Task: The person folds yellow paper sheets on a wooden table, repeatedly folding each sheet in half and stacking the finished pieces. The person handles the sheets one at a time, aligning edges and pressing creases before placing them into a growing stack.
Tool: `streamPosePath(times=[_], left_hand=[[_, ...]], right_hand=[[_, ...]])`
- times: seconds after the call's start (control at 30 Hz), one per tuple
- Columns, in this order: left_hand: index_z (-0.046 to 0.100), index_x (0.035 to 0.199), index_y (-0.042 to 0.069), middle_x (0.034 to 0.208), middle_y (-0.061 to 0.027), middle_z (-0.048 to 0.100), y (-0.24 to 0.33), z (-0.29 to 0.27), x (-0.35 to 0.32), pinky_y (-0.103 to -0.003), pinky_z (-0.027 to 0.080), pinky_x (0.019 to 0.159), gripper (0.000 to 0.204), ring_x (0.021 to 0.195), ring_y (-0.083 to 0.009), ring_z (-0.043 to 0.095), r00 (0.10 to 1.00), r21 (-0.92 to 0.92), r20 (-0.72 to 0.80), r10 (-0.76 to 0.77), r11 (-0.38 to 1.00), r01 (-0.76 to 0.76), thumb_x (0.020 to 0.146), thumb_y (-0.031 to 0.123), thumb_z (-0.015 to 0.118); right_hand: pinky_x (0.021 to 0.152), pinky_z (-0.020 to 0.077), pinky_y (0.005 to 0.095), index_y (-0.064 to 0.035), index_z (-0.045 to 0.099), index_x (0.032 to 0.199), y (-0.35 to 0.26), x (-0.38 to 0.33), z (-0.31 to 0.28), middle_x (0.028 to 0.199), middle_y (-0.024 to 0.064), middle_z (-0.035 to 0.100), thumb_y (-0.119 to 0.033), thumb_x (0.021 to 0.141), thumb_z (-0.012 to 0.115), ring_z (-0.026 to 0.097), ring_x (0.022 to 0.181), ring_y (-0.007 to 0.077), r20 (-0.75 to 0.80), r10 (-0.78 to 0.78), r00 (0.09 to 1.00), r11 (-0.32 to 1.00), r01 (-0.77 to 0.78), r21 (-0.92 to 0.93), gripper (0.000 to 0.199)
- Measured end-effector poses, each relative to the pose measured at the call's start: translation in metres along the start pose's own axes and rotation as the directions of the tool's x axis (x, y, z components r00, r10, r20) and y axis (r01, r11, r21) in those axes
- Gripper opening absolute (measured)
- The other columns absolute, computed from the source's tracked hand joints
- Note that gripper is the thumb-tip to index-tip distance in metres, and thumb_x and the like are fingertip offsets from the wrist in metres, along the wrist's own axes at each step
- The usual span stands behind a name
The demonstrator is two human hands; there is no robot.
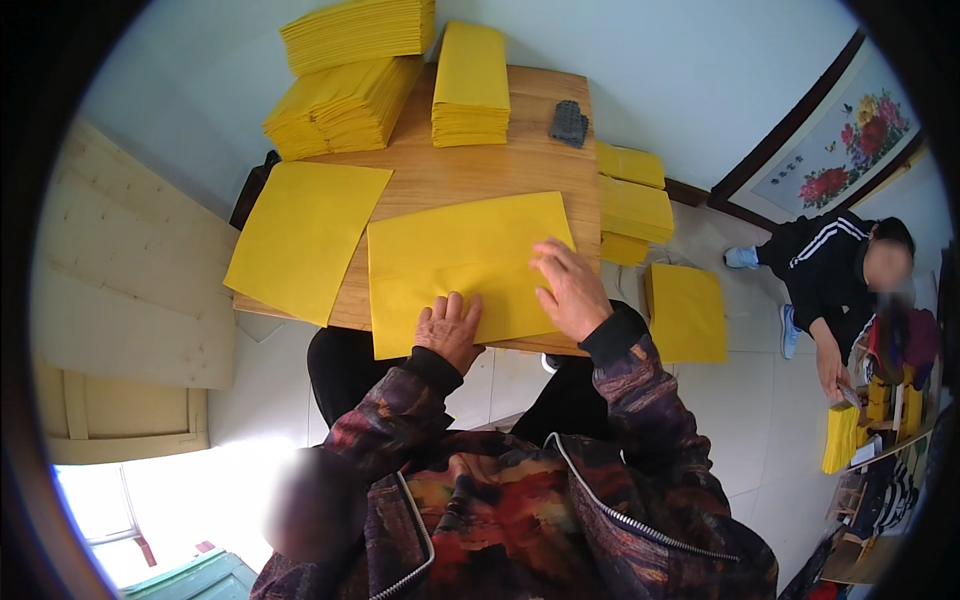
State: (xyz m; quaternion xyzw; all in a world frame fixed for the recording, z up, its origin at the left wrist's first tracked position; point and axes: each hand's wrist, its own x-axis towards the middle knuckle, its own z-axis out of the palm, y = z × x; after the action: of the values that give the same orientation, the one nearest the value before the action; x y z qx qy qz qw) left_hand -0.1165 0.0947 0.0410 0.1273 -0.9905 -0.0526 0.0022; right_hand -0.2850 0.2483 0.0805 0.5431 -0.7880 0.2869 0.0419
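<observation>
A flat yellow sheet lies at the left edge of the table, slightly overhanging it. At the far left corner, a two-tier pile of yellow sheets is positioned. The left hand is palm down on the central yellow sheet, which overlaps the near edge; whether the thumb pinches the sheet cannot be determined. A narrow yellow stack sits at the far edge. A dark grey textured object is located near the far right corner. The right hand is open, fingers bent and apart, at the central sheet's right end; contact cannot be confirmed. Beyond the right edge are further yellow stacks. Farther right, a crouching co-worker reaches toward a yellow bundle.
</observation>
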Motion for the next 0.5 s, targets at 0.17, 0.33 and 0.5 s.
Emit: streamPosePath(times=[0.17, 0.33, 0.5], left_hand=[[0.049, 0.129, 0.019, 0.130, -0.0116, 0.043, -0.015, -0.007, -0.015, -0.047, 0.035, 0.097, 0.073, 0.121, -0.0325, 0.041, 0.988, 0.066, -0.133, 0.075, 0.996, -0.067, 0.065, 0.037, 0.078], [0.050, 0.129, 0.020, 0.136, -0.0093, 0.042, -0.048, -0.005, -0.034, -0.049, 0.032, 0.101, 0.069, 0.127, -0.0329, 0.038, 0.993, 0.062, -0.107, -0.048, 0.997, 0.055, 0.067, 0.034, 0.077], [0.052, 0.128, 0.018, 0.136, -0.0078, 0.045, -0.064, -0.013, -0.044, -0.048, 0.033, 0.102, 0.064, 0.128, -0.0303, 0.038, 0.997, -0.092, -0.070, -0.017, 0.996, 0.010, 0.071, 0.031, 0.076]], right_hand=[[0.102, 0.0385, 0.0425, -0.0010, 0.058, 0.108, 0.009, -0.019, 0.012, 0.126, 0.0149, 0.052, -0.016, 0.078, 0.070, 0.046, 0.122, 0.0348, 0.039, 0.080, 0.996, 0.997, -0.080, -0.006, 0.036], [0.104, 0.0364, 0.0417, -0.0007, 0.057, 0.113, 0.021, -0.035, 0.008, 0.127, 0.0155, 0.051, -0.026, 0.076, 0.074, 0.045, 0.123, 0.0331, 0.106, 0.151, 0.983, 0.986, -0.142, -0.087, 0.047], [0.099, 0.0391, 0.0420, -0.0005, 0.056, 0.114, 0.025, -0.046, 0.000, 0.122, 0.0163, 0.054, -0.024, 0.079, 0.072, 0.050, 0.116, 0.0338, 0.145, 0.151, 0.978, 0.986, -0.138, -0.094, 0.045]])
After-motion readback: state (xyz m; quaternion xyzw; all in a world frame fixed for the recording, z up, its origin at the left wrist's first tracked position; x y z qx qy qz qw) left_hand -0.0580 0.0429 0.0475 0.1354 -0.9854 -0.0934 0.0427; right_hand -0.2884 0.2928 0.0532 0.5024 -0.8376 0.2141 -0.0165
